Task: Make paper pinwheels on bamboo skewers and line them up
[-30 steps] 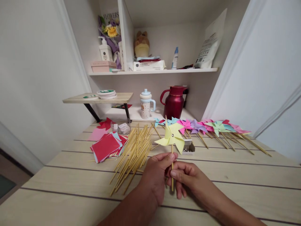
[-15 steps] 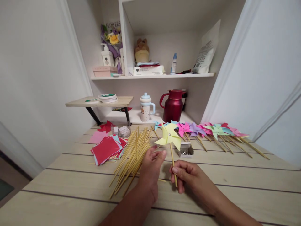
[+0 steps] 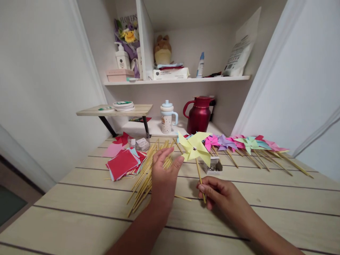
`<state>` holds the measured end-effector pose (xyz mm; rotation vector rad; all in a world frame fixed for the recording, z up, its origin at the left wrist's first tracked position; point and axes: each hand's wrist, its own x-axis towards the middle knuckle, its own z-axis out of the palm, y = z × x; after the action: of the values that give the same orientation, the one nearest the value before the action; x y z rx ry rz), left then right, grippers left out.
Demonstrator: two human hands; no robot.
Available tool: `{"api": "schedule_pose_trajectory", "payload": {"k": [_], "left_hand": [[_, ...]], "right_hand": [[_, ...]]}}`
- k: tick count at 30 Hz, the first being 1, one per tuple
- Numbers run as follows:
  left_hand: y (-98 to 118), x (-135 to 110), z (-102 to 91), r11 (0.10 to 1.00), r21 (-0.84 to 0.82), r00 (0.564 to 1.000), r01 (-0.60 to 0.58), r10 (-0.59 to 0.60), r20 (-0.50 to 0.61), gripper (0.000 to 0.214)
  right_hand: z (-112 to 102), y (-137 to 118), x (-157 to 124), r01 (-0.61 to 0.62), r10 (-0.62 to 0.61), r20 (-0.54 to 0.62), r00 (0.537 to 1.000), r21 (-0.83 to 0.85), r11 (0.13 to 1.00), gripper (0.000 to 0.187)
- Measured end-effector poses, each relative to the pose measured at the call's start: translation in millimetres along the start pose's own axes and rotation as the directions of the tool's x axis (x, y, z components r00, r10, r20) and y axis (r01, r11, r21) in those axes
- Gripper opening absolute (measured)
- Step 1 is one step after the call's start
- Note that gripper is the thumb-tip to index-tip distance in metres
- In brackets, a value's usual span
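My right hand [image 3: 219,193] is closed around the wooden stick of a yellow paper pinwheel [image 3: 195,147], which it holds upright and tilted over the table. My left hand [image 3: 164,173] is open, fingers stretched up beside the pinwheel's left blade, with the thumb tip close to the paper. Below my left hand lies a heap of bare wooden sticks [image 3: 148,170].
A row of finished coloured pinwheels [image 3: 244,143] lies at the back right. A stack of red and coloured paper squares [image 3: 123,163] sits at the left. A small box of pins [image 3: 213,167] is behind the pinwheel. A red jug [image 3: 199,115] and a cup [image 3: 167,117] stand further back.
My left hand has let go of the stick, opened and risen beside the yellow blades. My right hand has kept the stick and tilted the pinwheel up and slightly right.
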<state>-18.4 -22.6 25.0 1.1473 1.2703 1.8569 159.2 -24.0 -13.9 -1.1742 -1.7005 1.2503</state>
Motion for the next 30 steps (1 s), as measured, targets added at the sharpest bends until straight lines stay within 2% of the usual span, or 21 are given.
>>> {"api": "schedule_pose_trajectory", "payload": {"k": [3,7,16,23,30], "left_hand": [[2.9,6.4,-3.8,0.992,0.126,1.000,-0.030,0.030,0.004,0.036],[7.0,8.5,-4.2,0.986,0.167,1.000,-0.027,0.026,0.009,0.036],[3.9,5.0,-0.6,0.995,0.100,0.999,-0.020,0.017,0.036,0.017],[0.0,5.8,-2.8,0.999,0.046,0.997,-0.009,0.006,0.072,0.024],[-1.0,6.0,-2.9,0.999,0.037,0.999,-0.003,0.002,0.036,0.022]], "right_hand": [[3.1,0.3,-1.2,-0.010,0.010,0.038,0.999,0.002,1.000,0.037],[5.9,-0.8,-3.5,-0.024,0.024,0.069,0.997,-0.004,1.000,0.039],[7.5,-6.2,-3.6,-0.023,0.032,0.148,0.988,-0.060,0.998,0.037],[7.4,-5.9,-6.2,-0.013,0.029,0.178,0.984,-0.087,0.996,0.036],[7.7,-5.6,-5.9,0.003,0.018,0.200,0.980,-0.105,0.995,0.037]]}}
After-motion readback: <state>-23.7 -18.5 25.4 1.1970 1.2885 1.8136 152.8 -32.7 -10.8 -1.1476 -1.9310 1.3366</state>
